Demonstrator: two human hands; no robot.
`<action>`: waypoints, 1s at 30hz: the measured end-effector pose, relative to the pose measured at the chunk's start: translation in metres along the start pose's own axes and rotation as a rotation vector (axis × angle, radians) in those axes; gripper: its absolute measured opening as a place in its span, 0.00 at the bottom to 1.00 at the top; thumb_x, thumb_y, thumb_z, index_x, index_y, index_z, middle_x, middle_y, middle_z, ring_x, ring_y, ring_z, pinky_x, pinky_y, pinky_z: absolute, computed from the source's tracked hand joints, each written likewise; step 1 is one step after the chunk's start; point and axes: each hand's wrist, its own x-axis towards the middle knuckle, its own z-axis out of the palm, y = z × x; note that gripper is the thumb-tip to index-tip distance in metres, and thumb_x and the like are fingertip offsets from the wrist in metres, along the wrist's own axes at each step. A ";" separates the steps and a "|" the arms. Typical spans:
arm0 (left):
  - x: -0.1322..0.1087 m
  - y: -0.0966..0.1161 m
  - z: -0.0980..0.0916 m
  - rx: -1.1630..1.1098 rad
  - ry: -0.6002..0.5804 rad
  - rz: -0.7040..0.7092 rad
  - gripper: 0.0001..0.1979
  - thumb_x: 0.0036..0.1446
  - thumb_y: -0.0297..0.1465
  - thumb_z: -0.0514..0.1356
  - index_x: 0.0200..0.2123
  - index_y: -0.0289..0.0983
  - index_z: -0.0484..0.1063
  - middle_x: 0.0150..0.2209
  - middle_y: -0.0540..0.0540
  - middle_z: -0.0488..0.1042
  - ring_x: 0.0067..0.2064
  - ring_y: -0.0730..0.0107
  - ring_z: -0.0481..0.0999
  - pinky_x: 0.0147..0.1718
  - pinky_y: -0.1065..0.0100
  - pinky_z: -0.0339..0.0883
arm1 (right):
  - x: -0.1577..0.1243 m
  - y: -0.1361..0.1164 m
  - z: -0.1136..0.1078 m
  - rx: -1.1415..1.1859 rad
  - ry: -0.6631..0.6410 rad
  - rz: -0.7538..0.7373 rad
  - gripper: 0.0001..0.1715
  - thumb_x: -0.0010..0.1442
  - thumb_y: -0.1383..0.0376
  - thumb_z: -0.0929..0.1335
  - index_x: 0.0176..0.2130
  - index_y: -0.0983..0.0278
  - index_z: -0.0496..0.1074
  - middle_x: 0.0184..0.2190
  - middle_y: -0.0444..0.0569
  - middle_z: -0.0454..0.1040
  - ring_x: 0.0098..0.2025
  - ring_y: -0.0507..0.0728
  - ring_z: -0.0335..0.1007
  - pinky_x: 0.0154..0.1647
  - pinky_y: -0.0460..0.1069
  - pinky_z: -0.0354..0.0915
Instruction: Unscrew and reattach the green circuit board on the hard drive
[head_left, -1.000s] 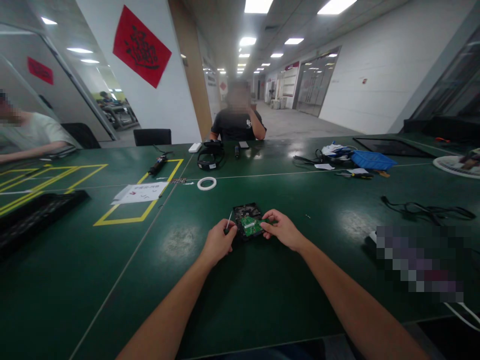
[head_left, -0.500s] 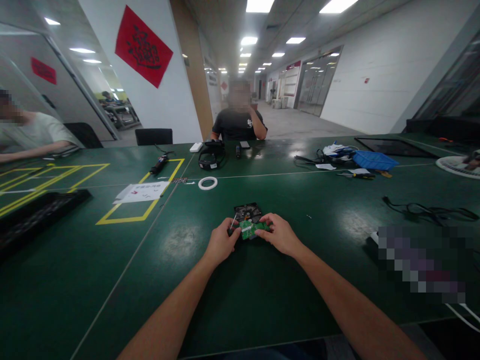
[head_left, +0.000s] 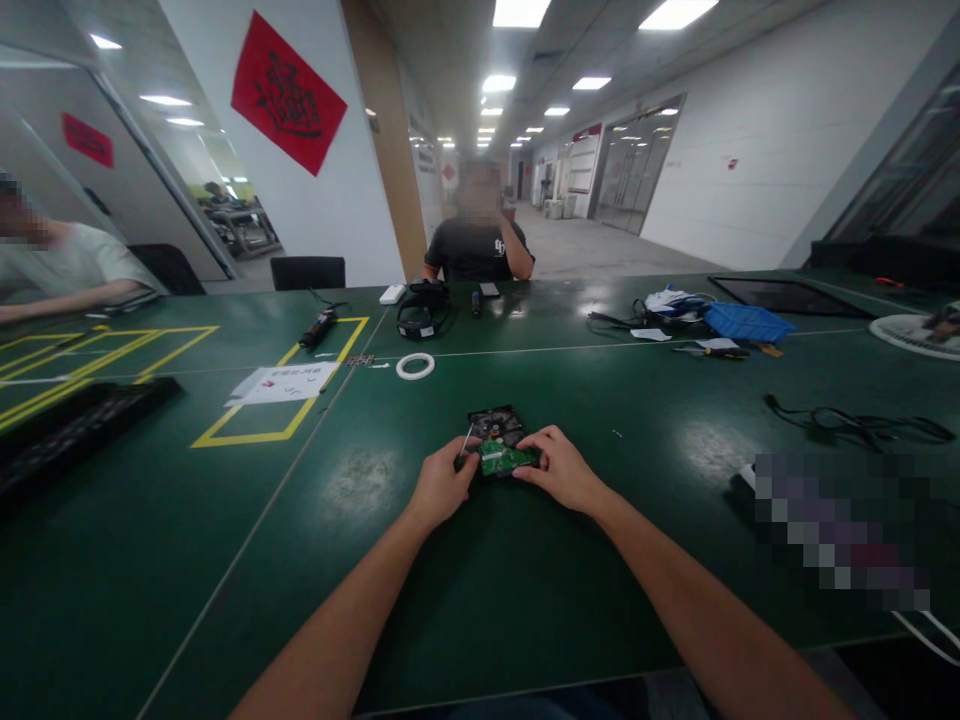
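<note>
In the middle of the green table lies a dark hard drive [head_left: 496,424], and over its near end is a green circuit board [head_left: 501,458]. My right hand [head_left: 559,468] is closed on the board's right end between thumb and fingers. A screwdriver [head_left: 466,441] is in my left hand [head_left: 444,476], its thin metal shaft pointing up and its dark handle mostly hidden by the fingers. My left fingertips are close to the board's left edge; I cannot tell whether they touch it. Whether the board is still joined to the drive cannot be made out.
A white tape roll [head_left: 415,366] lies beyond my left hand. Farther right are a second screwdriver [head_left: 724,353], a blue tray [head_left: 750,321] and black cables [head_left: 855,425]. A paper sheet [head_left: 289,383] lies left. One person [head_left: 480,245] sits opposite, another [head_left: 75,265] at far left.
The circuit board's angle has shifted slightly, and its near edge looks a little lower. My left thumb has drawn back slightly from the board. My right fingers have moved a little.
</note>
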 end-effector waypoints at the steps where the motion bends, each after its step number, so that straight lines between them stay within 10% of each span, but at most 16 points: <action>1: 0.000 0.000 0.000 0.008 -0.013 0.008 0.17 0.65 0.40 0.56 0.54 0.42 0.72 0.37 0.49 0.78 0.19 0.76 0.74 0.18 0.74 0.65 | 0.000 0.000 0.000 0.005 -0.002 -0.002 0.24 0.57 0.57 0.75 0.52 0.59 0.75 0.50 0.50 0.64 0.33 0.50 0.66 0.39 0.50 0.68; 16: -0.004 0.018 -0.005 0.220 -0.028 0.151 0.13 0.62 0.37 0.60 0.47 0.40 0.78 0.35 0.47 0.78 0.36 0.64 0.77 0.37 0.68 0.68 | 0.001 0.013 -0.002 0.079 -0.023 -0.035 0.25 0.55 0.60 0.76 0.52 0.59 0.74 0.47 0.48 0.65 0.32 0.48 0.66 0.36 0.49 0.68; 30: -0.005 0.016 -0.004 0.239 -0.042 0.150 0.13 0.63 0.37 0.59 0.48 0.40 0.75 0.36 0.48 0.77 0.30 0.68 0.76 0.32 0.70 0.67 | 0.002 0.032 -0.022 0.038 0.015 -0.074 0.31 0.56 0.57 0.75 0.57 0.58 0.70 0.50 0.51 0.70 0.35 0.51 0.71 0.39 0.50 0.69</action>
